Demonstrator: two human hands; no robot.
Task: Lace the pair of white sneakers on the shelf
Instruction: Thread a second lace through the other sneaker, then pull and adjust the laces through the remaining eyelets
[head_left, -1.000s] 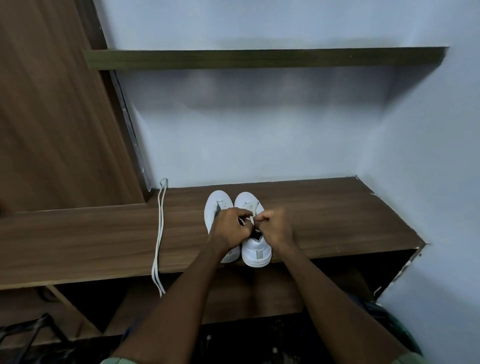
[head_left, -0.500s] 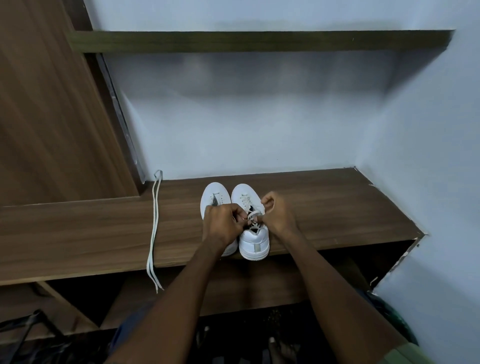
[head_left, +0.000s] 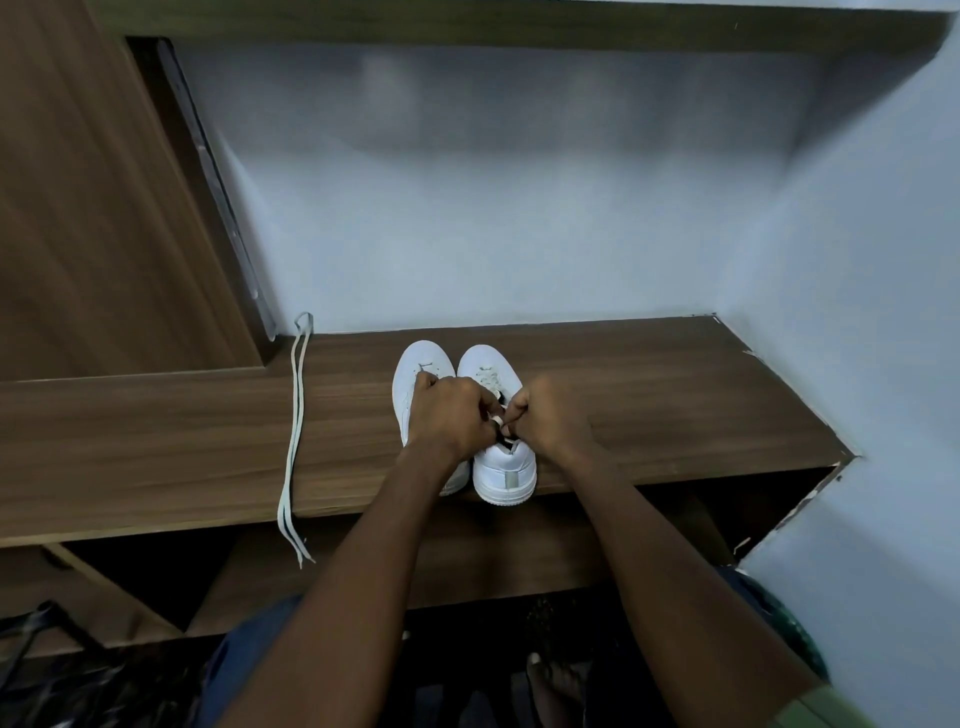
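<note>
Two white sneakers stand side by side on the wooden shelf, toes toward the wall. The right sneaker has a white lace partly threaded through its eyelets; the left sneaker is mostly covered by my left hand. That hand and my right hand meet over the right sneaker's tongue, each pinching an end of its lace. A second loose white lace lies on the shelf to the left, its ends hanging over the front edge.
A wooden cabinet side rises at the left and a bluish wall closes the back and right. Another shelf runs overhead. Below are a lower shelf, a dark bag and my foot.
My hands have drawn closer together over the right sneaker's tongue, still holding the lace. My head has tilted down, so the upper shelf sits higher in view.
</note>
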